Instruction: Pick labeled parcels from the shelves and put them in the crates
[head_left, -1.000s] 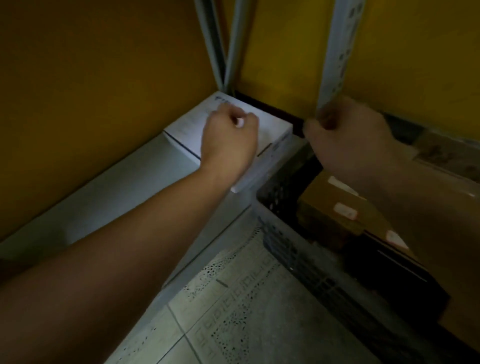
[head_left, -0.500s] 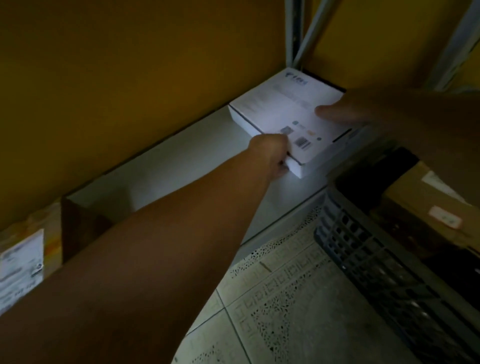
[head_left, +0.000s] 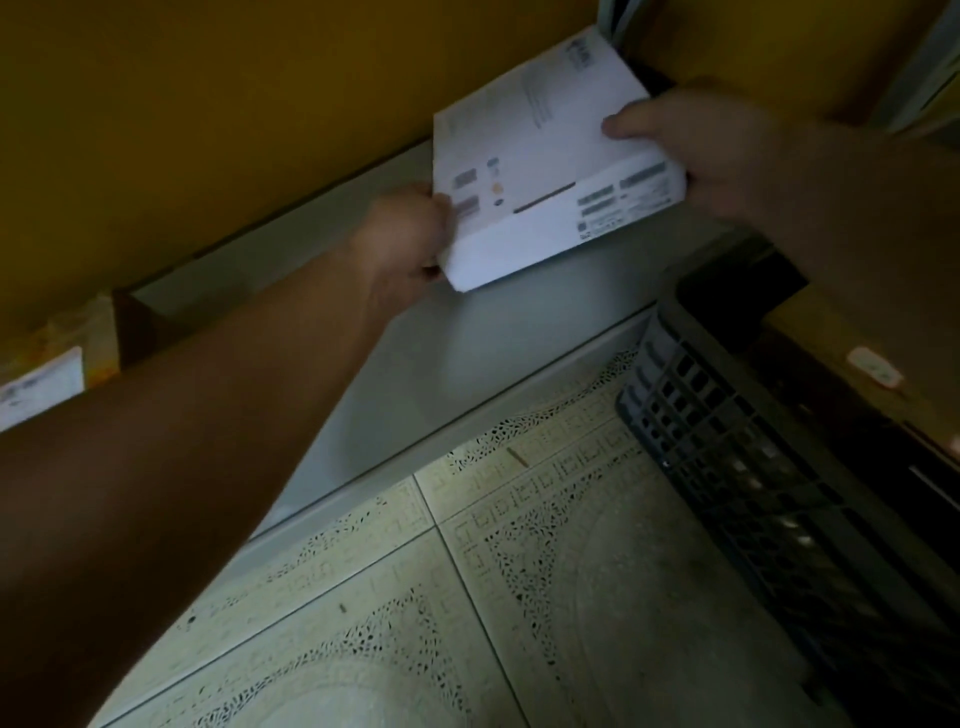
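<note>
Over the grey shelf's (head_left: 415, 364) back right corner, left hand (head_left: 408, 236) and right hand (head_left: 727, 150) grip a tilted white labeled box (head_left: 540, 171). Black lattice crate (head_left: 753, 467) right of shelf front edge holds brown labeled parcels (head_left: 857, 384); tiled floor (head_left: 519, 597) below.

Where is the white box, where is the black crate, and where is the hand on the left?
white box (head_left: 535, 150): head view, on its top face.
black crate (head_left: 727, 441): head view, on its slotted side wall.
left hand (head_left: 405, 239): head view, on the back of the hand.
</note>
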